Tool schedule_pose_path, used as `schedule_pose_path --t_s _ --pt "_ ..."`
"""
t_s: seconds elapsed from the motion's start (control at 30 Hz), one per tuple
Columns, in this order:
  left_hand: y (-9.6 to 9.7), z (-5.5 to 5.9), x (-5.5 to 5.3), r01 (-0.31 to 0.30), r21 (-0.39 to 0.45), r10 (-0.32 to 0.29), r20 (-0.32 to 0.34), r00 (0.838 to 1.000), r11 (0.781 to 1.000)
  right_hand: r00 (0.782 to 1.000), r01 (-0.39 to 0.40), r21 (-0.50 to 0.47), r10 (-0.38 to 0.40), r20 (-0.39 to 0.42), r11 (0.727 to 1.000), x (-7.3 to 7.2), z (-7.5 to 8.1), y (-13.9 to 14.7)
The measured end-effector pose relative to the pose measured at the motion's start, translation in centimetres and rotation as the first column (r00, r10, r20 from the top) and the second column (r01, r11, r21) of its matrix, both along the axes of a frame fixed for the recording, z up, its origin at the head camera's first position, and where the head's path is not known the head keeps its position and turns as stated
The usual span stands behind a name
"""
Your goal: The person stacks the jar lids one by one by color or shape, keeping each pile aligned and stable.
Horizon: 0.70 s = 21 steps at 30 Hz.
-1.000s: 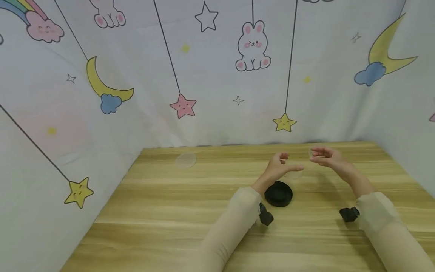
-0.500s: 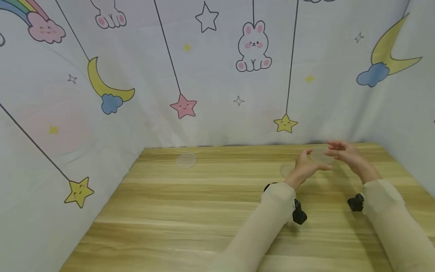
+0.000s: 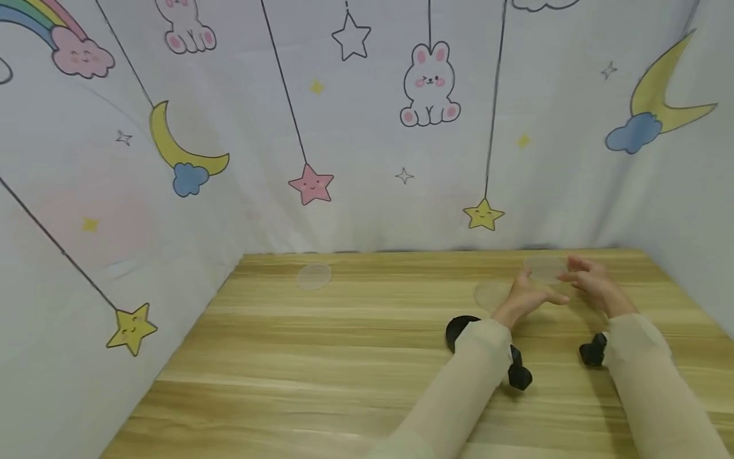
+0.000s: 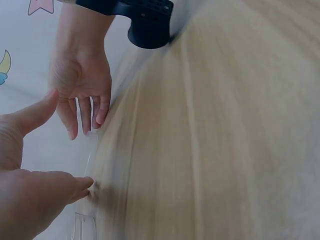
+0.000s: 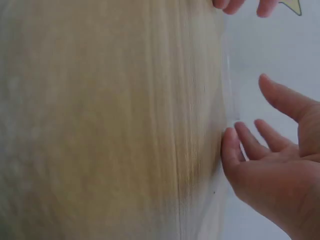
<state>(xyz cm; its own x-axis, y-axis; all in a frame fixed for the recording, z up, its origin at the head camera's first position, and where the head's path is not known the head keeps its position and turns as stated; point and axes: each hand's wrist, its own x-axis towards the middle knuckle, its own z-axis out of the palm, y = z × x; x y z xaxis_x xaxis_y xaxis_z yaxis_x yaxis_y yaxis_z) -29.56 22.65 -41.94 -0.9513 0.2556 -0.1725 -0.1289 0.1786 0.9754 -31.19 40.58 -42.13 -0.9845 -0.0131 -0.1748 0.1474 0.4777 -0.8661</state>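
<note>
In the head view a clear round piece (image 3: 543,270) lies at the back right of the wooden table, between the two hands. My left hand (image 3: 526,295) is at its near left side, thumb and fingers spread apart. On its right side is my right hand (image 3: 596,284), with loosely bent fingers near its edge; whether they touch it I cannot tell. Neither hand grips anything. Another clear round piece (image 3: 490,295) lies just left of the left hand. A black round dish (image 3: 457,328) sits nearer, partly hidden by the left sleeve.
A third clear round piece (image 3: 314,276) lies at the back left of the table (image 3: 298,357). Behind the table and at its sides hangs a white printed curtain (image 3: 367,140). Black wrist cameras (image 3: 518,373) stick out beside both sleeves.
Both hands have moved right. The right hand held a clear round piece near its fingertips a second ago; that piece now lies on the table. The left sleeve now covers part of the black dish.
</note>
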Motion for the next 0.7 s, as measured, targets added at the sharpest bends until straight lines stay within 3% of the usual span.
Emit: schedule_pose_path --t_s 0.13,0.3,0.5,0.7 --pt "0.2 -0.1 -0.1 0.039 0.02 -0.04 0.043 0.998 0.999 0.999 -0.029 0.028 0.029 0.014 0.999 -0.1 0.0 -0.2" --pt "0.0 -0.1 -0.4 0.035 0.032 -0.038 0.086 0.996 0.999 0.998 -0.056 0.046 0.054 0.03 0.997 -0.2 -0.1 -0.5" --pt "-0.4 -0.2 -0.9 0.037 0.117 -0.042 0.044 0.998 0.992 0.995 -0.101 0.065 0.101 0.007 0.993 -0.4 -0.2 -0.5" --pt "-0.5 -0.3 -1.3 0.048 0.097 -0.057 0.091 0.994 0.994 0.991 -0.135 0.05 0.134 0.027 0.99 -0.3 -0.5 -0.2"
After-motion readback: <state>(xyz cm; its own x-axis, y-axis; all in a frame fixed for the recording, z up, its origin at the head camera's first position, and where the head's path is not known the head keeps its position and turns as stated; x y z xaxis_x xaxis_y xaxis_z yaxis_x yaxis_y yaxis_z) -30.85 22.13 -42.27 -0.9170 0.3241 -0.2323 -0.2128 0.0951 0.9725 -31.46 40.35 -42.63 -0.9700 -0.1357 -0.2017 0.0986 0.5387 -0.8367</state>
